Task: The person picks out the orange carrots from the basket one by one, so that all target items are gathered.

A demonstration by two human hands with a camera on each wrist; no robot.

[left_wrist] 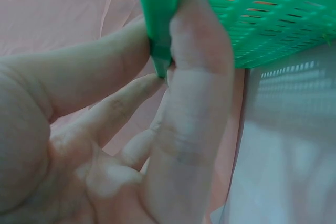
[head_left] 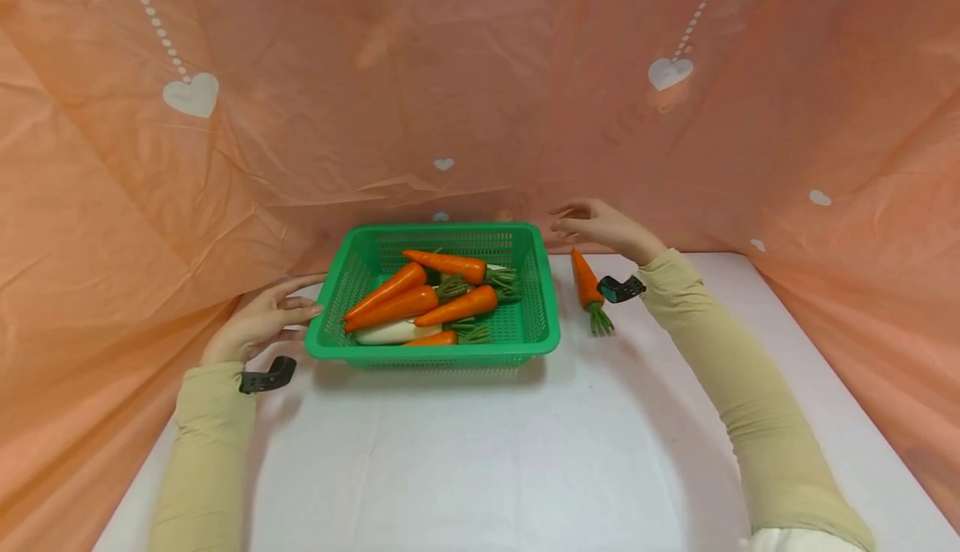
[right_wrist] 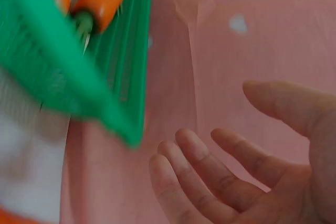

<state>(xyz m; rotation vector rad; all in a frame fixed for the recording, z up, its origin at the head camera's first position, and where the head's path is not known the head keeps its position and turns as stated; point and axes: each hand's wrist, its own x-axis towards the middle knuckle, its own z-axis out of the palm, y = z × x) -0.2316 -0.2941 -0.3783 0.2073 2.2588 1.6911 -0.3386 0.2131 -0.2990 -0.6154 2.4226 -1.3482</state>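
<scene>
A green plastic basket (head_left: 435, 353) holds several orange carrots (head_left: 393, 308) with green stalks, and a white radish-like vegetable (head_left: 386, 333) lies partly hidden under them. My left hand (head_left: 258, 318) is at the basket's left side; in the left wrist view, its thumb and a finger pinch the green rim (left_wrist: 159, 9). Off the basket's right rim, my right hand (head_left: 603, 227) hovers with nothing in it. Its fingers are spread and loosely bent in the right wrist view, apart from the basket. One loose carrot (head_left: 585, 277) lies on the table just below that hand, tip pointing away.
The white table (head_left: 465, 452) stretches toward me in front of the basket. A peach cloth (head_left: 480, 102) with white hearts hangs close behind the basket and along both sides. Each wrist wears a small black device, such as the one on the right (head_left: 622, 288).
</scene>
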